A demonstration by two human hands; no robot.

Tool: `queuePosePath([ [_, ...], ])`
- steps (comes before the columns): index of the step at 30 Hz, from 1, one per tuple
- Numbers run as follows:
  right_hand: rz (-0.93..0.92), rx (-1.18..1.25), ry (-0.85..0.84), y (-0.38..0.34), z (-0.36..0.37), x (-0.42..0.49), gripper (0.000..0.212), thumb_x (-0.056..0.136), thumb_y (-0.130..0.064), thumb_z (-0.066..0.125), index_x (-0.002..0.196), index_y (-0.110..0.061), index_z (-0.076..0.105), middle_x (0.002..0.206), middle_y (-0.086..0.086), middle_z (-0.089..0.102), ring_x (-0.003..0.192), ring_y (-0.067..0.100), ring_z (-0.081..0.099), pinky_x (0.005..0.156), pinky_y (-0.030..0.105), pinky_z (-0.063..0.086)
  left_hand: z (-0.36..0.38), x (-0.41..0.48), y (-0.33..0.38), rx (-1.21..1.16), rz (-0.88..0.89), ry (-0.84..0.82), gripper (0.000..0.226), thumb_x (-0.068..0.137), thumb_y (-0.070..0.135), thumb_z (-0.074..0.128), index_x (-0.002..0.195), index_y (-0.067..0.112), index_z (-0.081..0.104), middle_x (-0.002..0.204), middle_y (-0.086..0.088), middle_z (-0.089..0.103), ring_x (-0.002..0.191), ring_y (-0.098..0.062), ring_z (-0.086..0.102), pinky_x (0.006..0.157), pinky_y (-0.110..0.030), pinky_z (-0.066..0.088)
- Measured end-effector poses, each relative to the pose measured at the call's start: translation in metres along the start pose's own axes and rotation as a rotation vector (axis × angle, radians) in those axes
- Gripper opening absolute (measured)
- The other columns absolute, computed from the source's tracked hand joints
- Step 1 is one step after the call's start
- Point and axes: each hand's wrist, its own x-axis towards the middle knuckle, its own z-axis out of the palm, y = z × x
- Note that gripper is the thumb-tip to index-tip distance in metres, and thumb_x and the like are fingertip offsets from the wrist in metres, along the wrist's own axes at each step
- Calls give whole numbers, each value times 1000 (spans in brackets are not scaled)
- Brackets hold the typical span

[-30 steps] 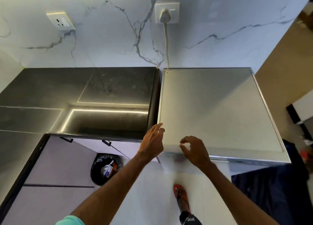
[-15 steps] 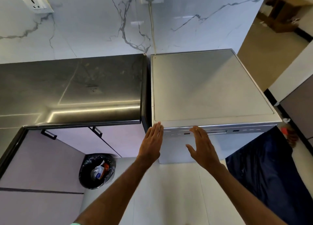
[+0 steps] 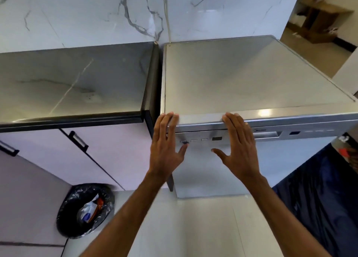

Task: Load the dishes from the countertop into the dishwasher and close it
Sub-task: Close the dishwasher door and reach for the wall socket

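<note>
Dark glossy desk [image 3: 77, 82] against marble wall [image 3: 77, 14]; silver dishwasher [image 3: 251, 78] just right of it, door upright. Black-lined bin [image 3: 64, 216] on floor [image 3: 203, 227] holds wrappers [image 3: 88, 212]. Left hand [image 3: 166, 152], right hand [image 3: 240, 150] flat on door's top edge, fingers straight, together.

I log, off-task:
- white marble wall [image 3: 77, 14], grey-veined
- pale cord [image 3: 167, 14] running down it
- pale cabinet doors [image 3: 116, 152] with black handles [image 3: 78, 139]
- floor bin [image 3: 64, 220], black-lined, holding wrappers [image 3: 87, 212]
- dark blue cloth [image 3: 319, 208], lower right
</note>
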Motion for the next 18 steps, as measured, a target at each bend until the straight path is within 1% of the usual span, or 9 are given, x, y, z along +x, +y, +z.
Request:
queuePosePath([
  [3,-61,-20,75,15,13,-3,94,84,-41,79,156,-4,30,165,10,25,155,27,16,125,47,20,10,-2,-13,-40,65,89,98,73,43,87,150,4,40,157,-14,35,150,-32,23,124,-27,20],
  [4,-82,-26,103,18,15,-3,92,85,-41,77,155,-4,31,165,10,26,155,26,17,125,47,20,13,-3,-15,-45,94,115,98,72,43,87,149,3,41,156,-13,35,150,-33,24,124,-24,17],
  [5,-99,-33,122,22,17,-2,91,86,-42,76,155,-4,32,164,10,28,155,26,18,124,48,22,15,-3,-18,-49,117,134,98,72,44,88,148,3,42,155,-13,36,149,-33,25,124,-25,18],
  [7,-131,-45,165,27,21,-2,92,84,-45,77,155,-4,33,163,9,29,154,25,20,123,49,24,18,-2,-22,-65,151,173,96,72,43,88,146,3,43,153,-13,37,147,-32,27,125,-36,23],
  [9,-151,-58,196,28,26,-4,100,79,-43,82,156,-6,31,163,8,29,154,24,19,124,47,22,21,-3,-23,-88,178,210,93,73,42,87,145,3,44,151,-13,39,146,-31,29,122,-45,29],
  [10,-148,-67,208,29,27,-4,104,75,-40,86,156,-7,30,164,7,29,154,23,19,124,47,22,22,-4,-24,-95,188,230,91,74,41,87,145,3,44,151,-13,40,145,-30,30,120,-47,30],
  [14,-159,-89,246,30,33,-10,111,71,-39,87,159,-10,24,165,5,25,155,21,15,126,42,15,26,-9,-25,-118,205,264,88,76,41,84,146,11,41,151,-7,35,144,-22,29,120,-44,31],
  [16,-165,-97,260,32,34,-9,114,70,-41,88,159,-12,23,165,5,24,155,21,14,127,38,12,24,-8,-27,-115,240,271,87,75,41,84,145,12,41,149,-7,35,142,-20,30,119,-39,32],
  [18,-187,-108,281,33,36,-11,115,69,-43,88,159,-11,23,165,6,25,155,24,17,127,39,14,23,-12,-30,-96,279,283,85,75,39,83,143,10,42,147,-9,37,140,-21,32,118,-39,32],
])
